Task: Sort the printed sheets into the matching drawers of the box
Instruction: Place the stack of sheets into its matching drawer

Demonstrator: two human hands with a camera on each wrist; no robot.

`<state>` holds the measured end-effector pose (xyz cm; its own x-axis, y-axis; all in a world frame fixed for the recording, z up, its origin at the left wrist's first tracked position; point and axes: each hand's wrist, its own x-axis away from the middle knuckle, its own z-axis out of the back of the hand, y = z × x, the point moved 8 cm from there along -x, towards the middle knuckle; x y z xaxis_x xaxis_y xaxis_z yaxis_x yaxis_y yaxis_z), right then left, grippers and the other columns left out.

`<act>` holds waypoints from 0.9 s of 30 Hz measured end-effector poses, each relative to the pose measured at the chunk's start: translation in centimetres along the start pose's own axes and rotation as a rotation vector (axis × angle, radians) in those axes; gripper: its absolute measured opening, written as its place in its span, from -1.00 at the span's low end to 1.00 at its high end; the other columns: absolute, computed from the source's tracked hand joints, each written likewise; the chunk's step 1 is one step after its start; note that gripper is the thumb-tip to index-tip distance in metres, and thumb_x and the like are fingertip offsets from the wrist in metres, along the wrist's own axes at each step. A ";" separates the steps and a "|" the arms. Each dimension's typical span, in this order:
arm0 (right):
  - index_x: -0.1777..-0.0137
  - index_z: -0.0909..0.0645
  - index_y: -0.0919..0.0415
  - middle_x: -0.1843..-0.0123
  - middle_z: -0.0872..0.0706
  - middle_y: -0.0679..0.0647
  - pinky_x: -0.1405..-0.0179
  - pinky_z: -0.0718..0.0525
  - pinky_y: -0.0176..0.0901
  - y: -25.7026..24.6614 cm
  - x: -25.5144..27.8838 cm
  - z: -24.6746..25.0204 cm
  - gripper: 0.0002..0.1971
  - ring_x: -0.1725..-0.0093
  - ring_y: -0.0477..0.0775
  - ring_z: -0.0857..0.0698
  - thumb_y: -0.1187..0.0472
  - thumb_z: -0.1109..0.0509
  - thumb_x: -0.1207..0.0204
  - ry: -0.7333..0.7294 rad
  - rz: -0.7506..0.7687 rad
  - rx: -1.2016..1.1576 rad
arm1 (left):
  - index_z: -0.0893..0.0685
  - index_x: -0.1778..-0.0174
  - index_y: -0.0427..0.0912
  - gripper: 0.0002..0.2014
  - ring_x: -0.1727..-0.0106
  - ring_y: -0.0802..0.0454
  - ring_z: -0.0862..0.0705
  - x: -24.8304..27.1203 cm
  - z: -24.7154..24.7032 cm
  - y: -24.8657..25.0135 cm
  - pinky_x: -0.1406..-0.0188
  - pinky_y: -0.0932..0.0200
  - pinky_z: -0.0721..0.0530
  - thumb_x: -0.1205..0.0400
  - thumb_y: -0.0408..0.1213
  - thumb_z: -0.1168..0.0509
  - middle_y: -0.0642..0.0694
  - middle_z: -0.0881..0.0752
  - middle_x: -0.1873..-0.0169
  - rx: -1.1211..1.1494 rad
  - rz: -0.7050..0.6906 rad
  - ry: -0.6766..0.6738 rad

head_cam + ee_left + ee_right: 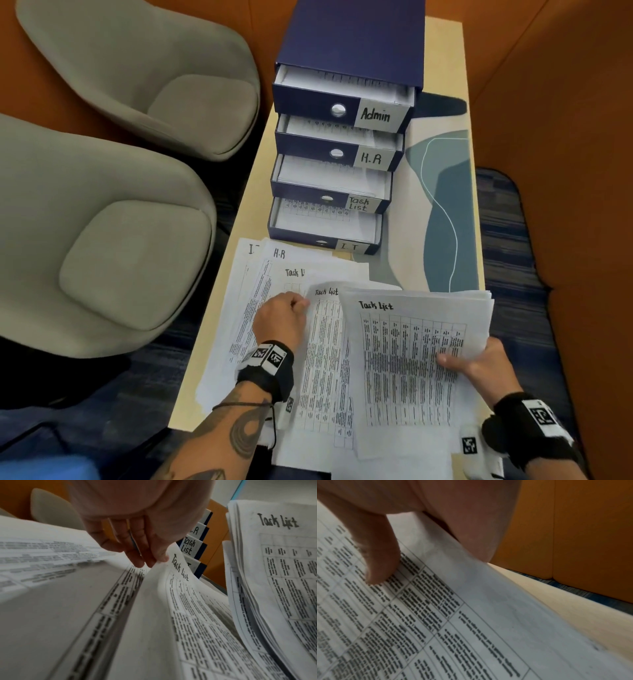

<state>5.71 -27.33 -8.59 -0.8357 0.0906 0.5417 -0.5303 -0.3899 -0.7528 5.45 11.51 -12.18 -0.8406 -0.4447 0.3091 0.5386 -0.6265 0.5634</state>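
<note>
Sheets headed "Task List" are held as a stack above the table by the right hand, thumb on top. One sheet's corner is pinched by the left hand (remaining sheets fanned on the table before the drawer box).

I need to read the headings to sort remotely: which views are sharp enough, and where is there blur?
Head view: drawer labels and the Task List heading legible, table text not. Left wrist view: heading by the left hand readable, sheets at left smeared. Right wrist view: right hand and print soft, no heading in view.
</note>
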 end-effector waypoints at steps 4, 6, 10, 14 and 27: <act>-0.03 -0.79 0.27 0.10 -0.91 0.11 -0.15 -0.77 0.20 -0.2 0.1 0.0 -0.65 0.00 0.23 -0.88 0.51 -0.71 -0.27 -0.007 0.011 -0.006 | -0.60 -0.07 -0.05 -0.96 0.41 0.02 -0.64 0.3 -0.7 0.7 0.39 0.09 -0.63 -0.80 -0.19 -0.29 -0.04 -0.73 0.37 0.190 -0.072 -0.124; -0.02 -0.79 0.28 0.11 -0.91 0.10 -0.13 -0.77 0.16 -0.2 0.1 0.0 -0.65 0.01 0.21 -0.88 0.52 -0.71 -0.26 -0.012 0.010 -0.005 | -0.56 -0.19 0.01 -0.83 0.42 0.07 -0.64 0.3 -1.0 0.6 0.27 0.11 -0.71 -0.75 -0.29 -0.37 -0.01 -0.72 0.41 0.344 -0.040 -0.182; -0.05 -0.79 0.31 0.08 -0.91 0.13 -0.13 -0.78 0.21 0.3 0.4 0.1 -0.63 0.02 0.21 -0.89 0.54 -0.69 -0.26 -0.030 0.013 -0.012 | -0.69 -0.21 0.13 -0.55 0.36 0.16 -0.62 0.8 -1.8 0.8 0.25 0.36 -0.68 -0.50 -0.30 -0.66 0.05 -0.67 0.39 0.478 -0.008 -0.303; -0.07 -0.77 0.34 0.07 -0.91 0.17 -0.18 -0.77 0.28 1.3 0.9 0.7 -0.60 0.04 0.19 -0.90 0.59 -0.67 -0.24 -0.038 -0.013 -0.049 | -0.79 0.14 0.03 -0.61 0.42 0.13 -0.57 1.3 -2.6 -0.2 0.26 0.26 -0.65 -0.24 -0.18 -0.82 -0.05 -0.67 0.47 0.534 0.043 -0.295; -0.09 -0.75 0.37 0.06 -0.90 0.25 -0.22 -0.76 0.35 2.5 0.1 -0.2 -0.49 0.03 0.31 -0.89 0.59 -0.69 -0.09 -0.096 -0.028 -0.107 | -0.77 -0.13 0.09 -0.70 -0.08 0.23 -0.84 2.3 -1.2 1.5 -0.17 0.19 -0.78 -0.60 -0.38 -0.56 0.15 -0.88 -0.03 0.730 0.022 -0.375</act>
<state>4.27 -28.11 -10.55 -0.8057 0.0101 0.5922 -0.5695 -0.2880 -0.7699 4.41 8.78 -11.56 -0.8631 -0.1280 0.4886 0.4914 0.0114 0.8709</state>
